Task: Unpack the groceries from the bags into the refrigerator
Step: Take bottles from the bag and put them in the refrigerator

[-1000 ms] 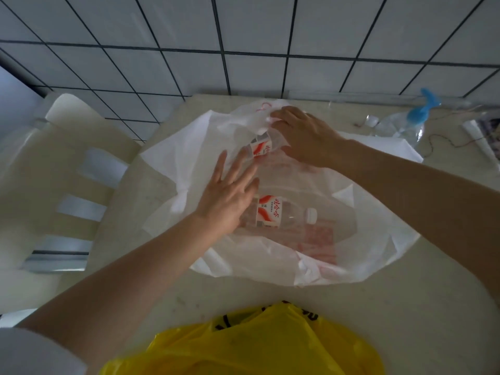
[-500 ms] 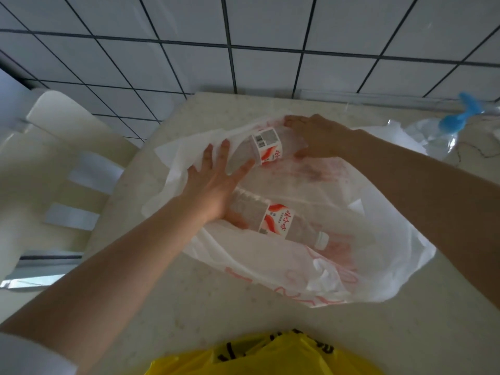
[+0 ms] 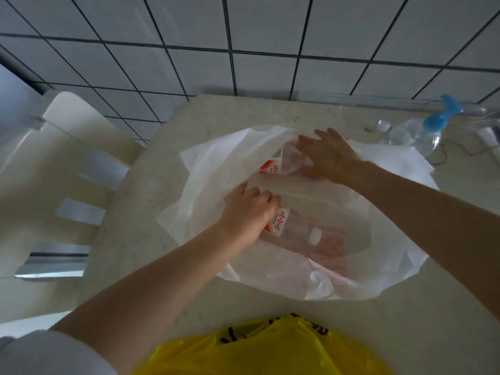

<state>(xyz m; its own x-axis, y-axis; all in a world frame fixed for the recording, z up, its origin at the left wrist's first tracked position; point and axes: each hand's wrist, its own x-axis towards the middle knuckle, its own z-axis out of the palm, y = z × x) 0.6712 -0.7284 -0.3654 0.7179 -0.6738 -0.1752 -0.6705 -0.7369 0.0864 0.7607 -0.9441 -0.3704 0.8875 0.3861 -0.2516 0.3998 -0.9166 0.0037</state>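
Left hand [image 3: 247, 217] fingers now curl round the nearer clear plastic water bottle [image 3: 295, 228], slick and light; right hand [image 3: 328, 155] fingers spread over the bottle at twelve o'clock [image 3: 281, 165] in the white bag [image 3: 205, 169].

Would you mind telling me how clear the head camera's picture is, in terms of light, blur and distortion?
Head view: dim, bluish light with no hard shadows; wide-angle bending curves the wall tile lines; both hands, left hand and right hand, look slightly soft; the label on the near bottle is readable as red print only; the white bag film hazes what lies under it.
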